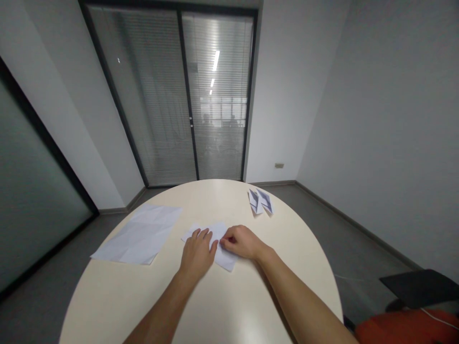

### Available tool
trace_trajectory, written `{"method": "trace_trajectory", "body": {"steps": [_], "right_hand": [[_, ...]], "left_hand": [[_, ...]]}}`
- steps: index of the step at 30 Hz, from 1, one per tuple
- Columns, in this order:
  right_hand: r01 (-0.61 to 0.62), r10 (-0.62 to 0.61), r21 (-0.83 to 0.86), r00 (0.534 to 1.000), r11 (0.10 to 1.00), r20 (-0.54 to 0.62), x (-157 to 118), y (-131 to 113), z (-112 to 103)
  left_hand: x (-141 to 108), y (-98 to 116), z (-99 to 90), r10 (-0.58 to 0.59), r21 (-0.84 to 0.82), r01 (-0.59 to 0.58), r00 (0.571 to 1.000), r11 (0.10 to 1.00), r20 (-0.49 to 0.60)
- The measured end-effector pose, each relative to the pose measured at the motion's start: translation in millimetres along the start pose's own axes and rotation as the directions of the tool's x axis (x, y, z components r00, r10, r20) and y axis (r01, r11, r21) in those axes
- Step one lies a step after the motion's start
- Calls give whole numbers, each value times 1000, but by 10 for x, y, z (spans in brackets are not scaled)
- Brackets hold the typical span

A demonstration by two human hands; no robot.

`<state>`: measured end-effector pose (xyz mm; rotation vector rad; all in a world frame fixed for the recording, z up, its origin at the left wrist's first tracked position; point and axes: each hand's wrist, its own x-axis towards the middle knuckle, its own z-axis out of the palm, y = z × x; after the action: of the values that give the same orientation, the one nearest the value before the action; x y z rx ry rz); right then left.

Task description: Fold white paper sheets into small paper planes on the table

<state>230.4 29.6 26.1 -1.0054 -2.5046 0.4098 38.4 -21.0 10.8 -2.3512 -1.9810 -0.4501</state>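
Observation:
A small white sheet of paper (225, 259) lies on the round table beneath both hands, part of it covered by them. My left hand (199, 249) rests flat on its left side with the fingers spread. On the right side, my right hand (239, 240) has its fingers pinched together at the paper, near my left thumb. Whether a fold or edge is between those fingertips is too small to see clearly. To the left lies a larger creased sheet of white paper (143, 234). Two folded paper pieces (255, 202) sit side by side toward the far right.
The round cream table (287, 258) has a curved edge all around. At the lower right stand an orange seat (405, 327) and a dark flat panel (423, 288) with a thin cable. Behind the table is a glass door with blinds (218, 143).

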Motion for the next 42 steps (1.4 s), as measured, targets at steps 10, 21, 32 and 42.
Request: {"method": "trace_trajectory", "body": {"steps": [10, 21, 32, 42], "right_hand": [[0, 5, 34, 989, 999, -146, -33, 216, 113], [16, -15, 10, 991, 1000, -134, -22, 321, 156], [0, 10, 114, 997, 993, -82, -60, 263, 88], [63, -47, 148, 993, 987, -107, -41, 334, 145]], "left_hand": [[37, -134, 127, 117, -26, -117, 993, 993, 26], [65, -109, 65, 206, -98, -203, 978, 974, 19], [-18, -41, -63, 119, -87, -122, 992, 989, -29], [-13, -90, -24, 148, -61, -149, 989, 987, -7]]}}
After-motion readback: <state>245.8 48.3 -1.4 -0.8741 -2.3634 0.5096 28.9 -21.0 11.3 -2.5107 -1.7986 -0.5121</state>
